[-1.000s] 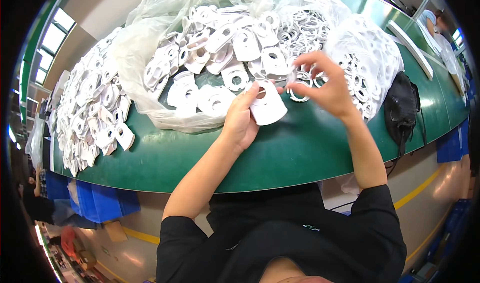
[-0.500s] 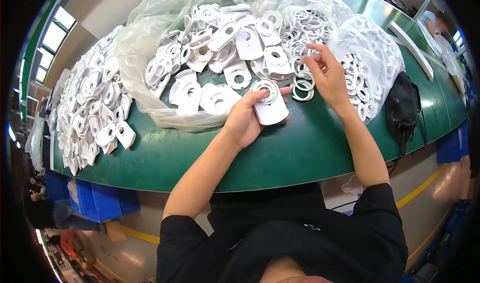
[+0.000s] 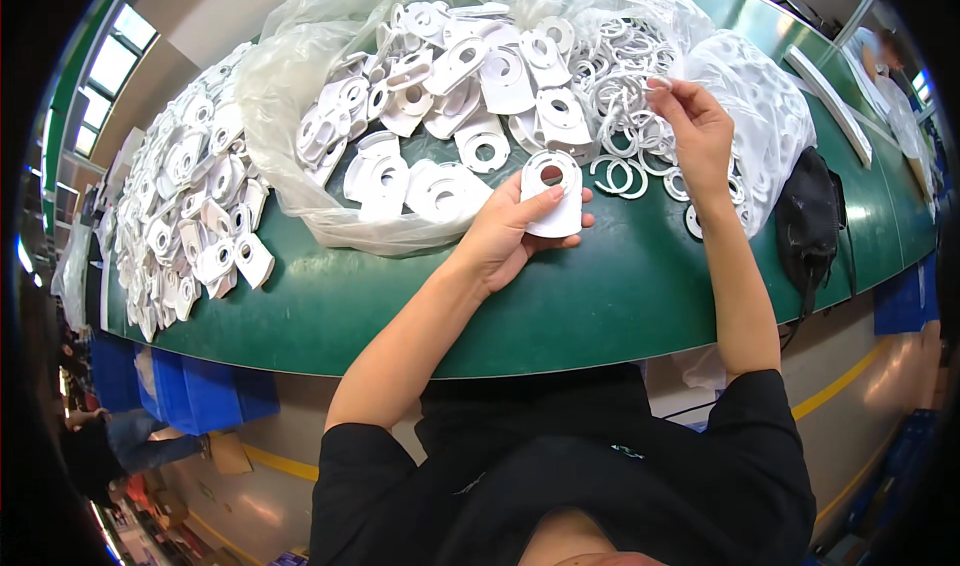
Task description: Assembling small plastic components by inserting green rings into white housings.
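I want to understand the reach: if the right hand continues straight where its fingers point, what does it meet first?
Most likely the heap of white rings; the right hand hovers just beside it, though depth is unclear.

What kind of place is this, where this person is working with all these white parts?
Most likely a factory assembly bench. A long green worktable carries heaps of identical white plastic plates and a clear bag of white rings. The left hand holds one plate; the right hand reaches among the rings.
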### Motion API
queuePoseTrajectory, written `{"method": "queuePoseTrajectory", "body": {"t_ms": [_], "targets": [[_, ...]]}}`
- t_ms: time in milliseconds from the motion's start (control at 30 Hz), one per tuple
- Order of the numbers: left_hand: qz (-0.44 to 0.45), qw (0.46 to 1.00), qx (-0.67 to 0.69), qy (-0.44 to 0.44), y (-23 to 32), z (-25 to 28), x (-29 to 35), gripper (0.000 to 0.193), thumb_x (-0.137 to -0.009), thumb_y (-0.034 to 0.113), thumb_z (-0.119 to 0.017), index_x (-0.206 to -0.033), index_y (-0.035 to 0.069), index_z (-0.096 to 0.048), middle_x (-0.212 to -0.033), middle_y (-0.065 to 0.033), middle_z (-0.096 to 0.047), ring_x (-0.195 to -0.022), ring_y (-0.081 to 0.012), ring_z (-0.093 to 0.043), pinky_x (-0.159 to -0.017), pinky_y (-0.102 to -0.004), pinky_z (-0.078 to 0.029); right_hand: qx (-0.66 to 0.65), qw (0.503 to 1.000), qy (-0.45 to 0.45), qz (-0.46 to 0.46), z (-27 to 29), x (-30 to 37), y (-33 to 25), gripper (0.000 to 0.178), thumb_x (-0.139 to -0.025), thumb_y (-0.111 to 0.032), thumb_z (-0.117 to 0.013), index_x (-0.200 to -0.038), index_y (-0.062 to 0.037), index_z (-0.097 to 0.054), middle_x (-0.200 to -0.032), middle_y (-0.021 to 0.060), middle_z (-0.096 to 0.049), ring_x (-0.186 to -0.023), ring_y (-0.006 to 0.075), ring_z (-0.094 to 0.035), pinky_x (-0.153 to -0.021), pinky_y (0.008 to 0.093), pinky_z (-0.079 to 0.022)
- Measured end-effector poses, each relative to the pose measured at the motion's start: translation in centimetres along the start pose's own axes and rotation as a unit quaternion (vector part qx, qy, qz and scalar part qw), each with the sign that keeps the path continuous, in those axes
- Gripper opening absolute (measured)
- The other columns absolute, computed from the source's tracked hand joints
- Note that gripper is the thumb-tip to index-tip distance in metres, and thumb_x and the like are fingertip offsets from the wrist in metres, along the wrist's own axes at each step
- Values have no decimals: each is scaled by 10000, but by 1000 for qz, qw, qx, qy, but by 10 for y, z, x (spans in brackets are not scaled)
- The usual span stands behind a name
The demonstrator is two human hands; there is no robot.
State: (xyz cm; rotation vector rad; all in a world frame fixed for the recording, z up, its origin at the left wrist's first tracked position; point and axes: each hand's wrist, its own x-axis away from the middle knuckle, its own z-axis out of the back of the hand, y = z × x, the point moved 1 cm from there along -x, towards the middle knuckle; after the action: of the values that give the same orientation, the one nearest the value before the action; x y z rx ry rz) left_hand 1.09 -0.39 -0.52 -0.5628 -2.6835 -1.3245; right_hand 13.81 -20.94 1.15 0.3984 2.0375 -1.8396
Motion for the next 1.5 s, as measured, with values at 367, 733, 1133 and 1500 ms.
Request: {"method": "queuePoseTrajectory", "body": {"t_ms": [367,733,1133,1500], "targets": [[-46,997,-69,-5,-2,0,1,531,-840,12,-565,-1325,24,-350,-1196,-184,-577,-1020,-270,-636,-740,-293,-566,-104,966,-163,-173,-24,22,-24,273,-904,-156,-615,-1120,12,-626,-969,91,-667,-866,91,-599,-698,223,-485],[-60,996,-69,8,-3,0,0,488,-857,-25,-496,-1308,27,-316,-1182,-162,-564,-982,-250,-646,-737,-300,-574,-31,942,-245,-226,-37,37,-14,206,-883,-115,-642,-1052,3,-626,-887,61,-671,-771,85,-625,-657,209,-527],[-64,996,-58,-7,-2,-1,0,432,-896,8,-473,-1302,29,-327,-1170,-148,-561,-949,-235,-651,-731,-299,-575,26,952,-222,-209,-46,48,-8,175,-862,-202,-686,-851,-51,-598,-737,-8,-599,-605,36,-480,-526,182,-366],[-93,982,-166,-8,-5,3,-2,309,-939,88,-445,-1233,24,-378,-1040,-115,-618,-786,-167,-669,-502,-227,-481,38,959,-229,-161,-49,49,-12,194,-898,-205,-638,-961,-21,-629,-774,-9,-610,-703,42,-528,-606,186,-408]]}}
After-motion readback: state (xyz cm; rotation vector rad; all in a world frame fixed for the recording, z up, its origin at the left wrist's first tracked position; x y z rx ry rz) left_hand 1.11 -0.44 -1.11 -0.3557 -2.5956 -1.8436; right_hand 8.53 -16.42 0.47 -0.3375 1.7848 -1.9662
